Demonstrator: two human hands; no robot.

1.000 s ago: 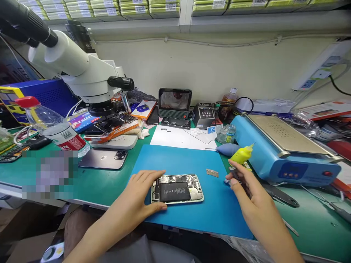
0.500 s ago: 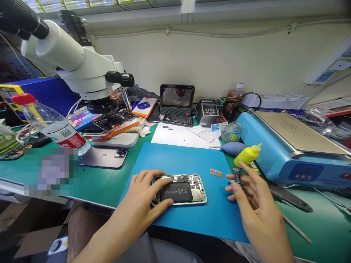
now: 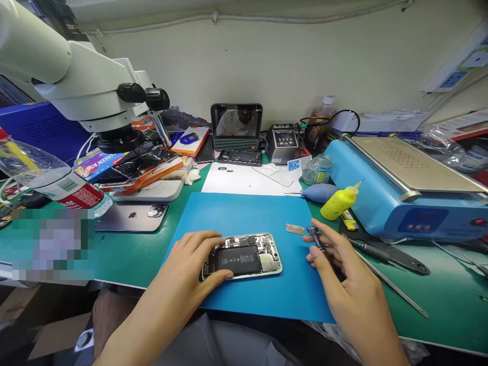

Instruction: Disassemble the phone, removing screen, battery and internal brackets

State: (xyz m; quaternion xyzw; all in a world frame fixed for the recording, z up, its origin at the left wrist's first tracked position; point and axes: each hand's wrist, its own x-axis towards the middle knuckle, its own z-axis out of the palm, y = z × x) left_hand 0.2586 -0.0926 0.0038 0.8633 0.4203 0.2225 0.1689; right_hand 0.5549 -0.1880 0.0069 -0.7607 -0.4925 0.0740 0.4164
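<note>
An opened smartphone lies flat on the blue mat, its black battery and circuit boards exposed. My left hand grips the phone's left end, fingers on the far edge and thumb on the near edge. Over the mat's right side, my right hand holds a slim dark screwdriver between thumb and fingers; its metal cap shows, and its lower part is hidden by the hand. Just left of that cap, a small grey metal strip rests on the mat.
A microscope overhangs the left side, near a plastic bottle and another phone. On the right stand a blue heating plate machine, a yellow squeeze bottle and a blue air blower. White paper lies behind the mat.
The whole view has shifted slightly. My right hand has moved a little left, bringing the screwdriver closer to the metal strip and tilting it. My left hand keeps its grip on the phone.
</note>
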